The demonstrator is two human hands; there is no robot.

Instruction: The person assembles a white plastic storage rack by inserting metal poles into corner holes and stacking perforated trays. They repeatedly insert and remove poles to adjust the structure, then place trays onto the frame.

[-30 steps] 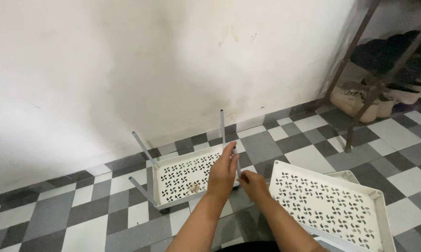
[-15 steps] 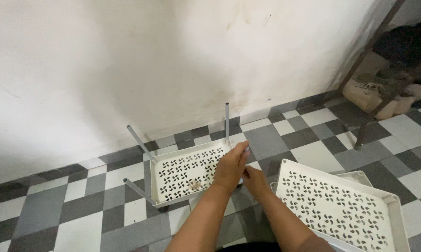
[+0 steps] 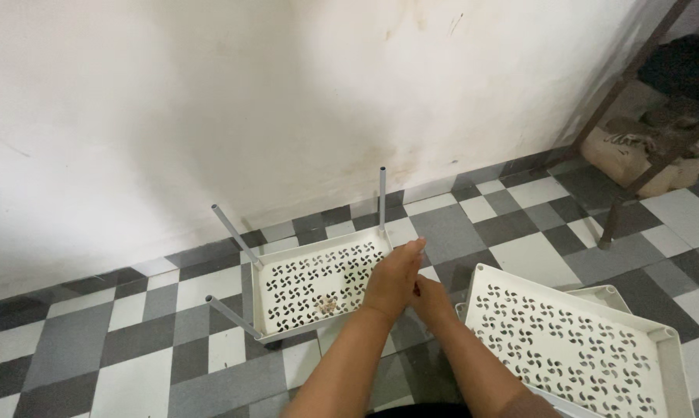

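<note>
Two hands at near right corner of white perforated shelf tray (image 3: 315,286) lying tilted on checkered floor (image 3: 140,364) by wall. Left hand (image 3: 392,279) flat over corner, fingers together, gripping nothing visible. Right hand (image 3: 433,298) tucked behind it, fingers hidden, cannot tell. Three grey poles (image 3: 382,200) stand in other corners, two leaning. Risk, likely: push on corner tips tray, leaning poles pop out. Spare trays (image 3: 574,348) stacked right.
</note>
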